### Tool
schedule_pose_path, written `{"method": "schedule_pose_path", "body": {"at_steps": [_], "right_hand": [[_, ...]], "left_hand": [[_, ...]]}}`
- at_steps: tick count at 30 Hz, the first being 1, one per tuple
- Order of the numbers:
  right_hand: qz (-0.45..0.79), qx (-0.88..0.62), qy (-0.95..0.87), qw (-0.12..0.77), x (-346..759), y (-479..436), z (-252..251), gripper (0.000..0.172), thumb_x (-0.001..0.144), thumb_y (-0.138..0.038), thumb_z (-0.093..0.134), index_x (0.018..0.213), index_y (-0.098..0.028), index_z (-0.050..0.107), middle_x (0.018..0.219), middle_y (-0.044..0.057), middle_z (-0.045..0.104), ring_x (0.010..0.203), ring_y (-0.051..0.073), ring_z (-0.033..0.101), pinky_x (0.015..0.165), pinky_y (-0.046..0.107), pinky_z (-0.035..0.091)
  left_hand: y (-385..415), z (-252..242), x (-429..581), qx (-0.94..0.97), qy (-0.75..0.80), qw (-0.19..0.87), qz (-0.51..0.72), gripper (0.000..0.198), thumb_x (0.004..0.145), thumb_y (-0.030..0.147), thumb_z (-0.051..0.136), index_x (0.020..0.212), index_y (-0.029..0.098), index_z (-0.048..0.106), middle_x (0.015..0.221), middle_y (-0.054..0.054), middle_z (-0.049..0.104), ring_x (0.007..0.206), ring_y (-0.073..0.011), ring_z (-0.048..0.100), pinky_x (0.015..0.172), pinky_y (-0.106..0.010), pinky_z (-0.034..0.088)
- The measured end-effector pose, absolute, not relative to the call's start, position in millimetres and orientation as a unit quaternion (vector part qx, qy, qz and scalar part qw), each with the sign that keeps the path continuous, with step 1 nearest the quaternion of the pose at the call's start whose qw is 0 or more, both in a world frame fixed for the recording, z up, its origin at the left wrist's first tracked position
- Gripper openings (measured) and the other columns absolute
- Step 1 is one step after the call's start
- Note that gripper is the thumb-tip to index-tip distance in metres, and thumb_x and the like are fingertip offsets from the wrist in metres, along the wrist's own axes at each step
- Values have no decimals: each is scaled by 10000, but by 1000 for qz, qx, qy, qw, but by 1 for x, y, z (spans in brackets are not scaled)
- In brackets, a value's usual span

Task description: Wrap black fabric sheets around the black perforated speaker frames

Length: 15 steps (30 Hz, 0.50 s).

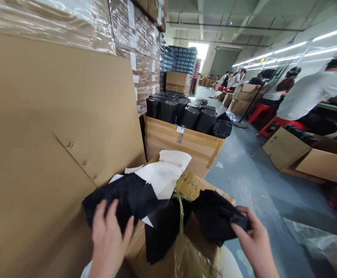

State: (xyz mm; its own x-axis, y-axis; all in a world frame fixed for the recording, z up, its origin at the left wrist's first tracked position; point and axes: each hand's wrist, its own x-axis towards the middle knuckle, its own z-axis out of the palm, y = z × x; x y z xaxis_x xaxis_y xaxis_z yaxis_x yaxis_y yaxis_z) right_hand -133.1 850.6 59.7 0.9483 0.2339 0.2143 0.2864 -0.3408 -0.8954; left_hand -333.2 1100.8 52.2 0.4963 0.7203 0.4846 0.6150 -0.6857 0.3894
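My left hand [110, 227] lies over a dark black sheet of cloth-like material [128, 197] at the left, its fingers spread. Pinched between the thumb and fingers of my right hand [252, 231] is a crumpled black cloth [214, 216], raised at the right side of an open cardboard box [136, 247]. A torn white sheet [168, 170] rests partly over the black material. Another black piece [162, 231] hangs down inside the box. Between my hands, a yellowish clear plastic bag [188, 255] drapes over the box.
A large cardboard panel [55, 108] rises close on the left. Ahead stands a taped carton [182, 144] full of black plastic containers [191, 116]. Plastic film [321, 239] lies on the floor at right. A seated person [310, 92] works near an open carton [324, 158].
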Motion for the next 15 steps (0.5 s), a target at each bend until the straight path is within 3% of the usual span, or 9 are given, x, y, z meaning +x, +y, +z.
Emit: {"method": "schedule_pose_path", "body": {"at_steps": [3,6,11,15], "right_hand": [[-66,-827,-151,538,-125,843,83,260,551,-272,580,794,-196,525,617,-15,573,531,142,508,458,214,397],[-87,-818,-161,545,-127,843,99,241,547,-244,592,774,-198,526,593,-27,537,509,123,462,460,212,368],[36,-684,-150,713,-161,875,108,204,613,-252,583,793,-209,495,625,-22,519,512,121,463,446,216,356],[195,-610,-55,766,-195,910,78,310,667,-341,548,939,-205,494,779,32,610,629,181,571,528,279,439]], "left_hand": [[1062,35,-331,947,172,171,211,385,818,333,428,1184,216,435,1227,-87,492,1124,-220,477,927,-360,424],[1022,11,-316,973,-25,197,115,470,747,377,544,1189,242,460,1217,-79,542,1060,-231,532,868,-344,468],[982,-15,-289,980,-17,166,109,555,694,529,557,1134,193,525,1213,-141,538,1069,-306,516,871,-446,447],[982,-15,-319,973,54,213,75,391,774,333,525,1161,282,521,1056,-72,643,906,-258,609,754,-374,501]]}}
